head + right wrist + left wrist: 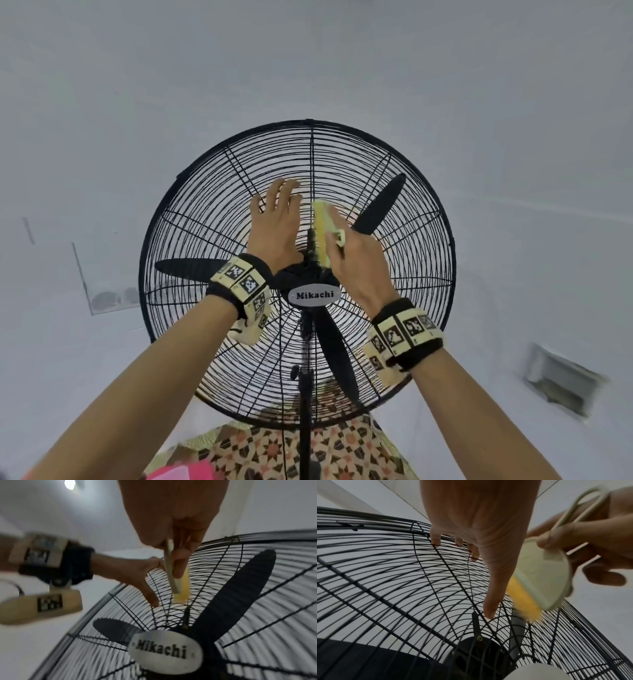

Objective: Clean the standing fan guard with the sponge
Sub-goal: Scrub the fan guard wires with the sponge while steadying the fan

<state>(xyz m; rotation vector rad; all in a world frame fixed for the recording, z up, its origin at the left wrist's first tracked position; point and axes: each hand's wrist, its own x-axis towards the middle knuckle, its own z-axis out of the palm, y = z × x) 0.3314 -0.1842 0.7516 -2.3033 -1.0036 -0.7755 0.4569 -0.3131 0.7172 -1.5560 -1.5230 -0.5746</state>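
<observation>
Scrubbing the fan guard [212,219] just above its Mikachi badge [314,295].

The right hand [359,263] grips the sponge [323,233] by its pale handle, yellow face on the wires; the left hand [275,222] lies flat and open beside it, bracing. Best to follow the wires outward from the badge, pressing lightly so the guard does not flex toward the blades [378,205].

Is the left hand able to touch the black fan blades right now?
Probably not. The left hand lies flat on the outside of the wire guard, and the blades sit behind those closely spaced wires. The gaps look too narrow for fingers to get through.
</observation>
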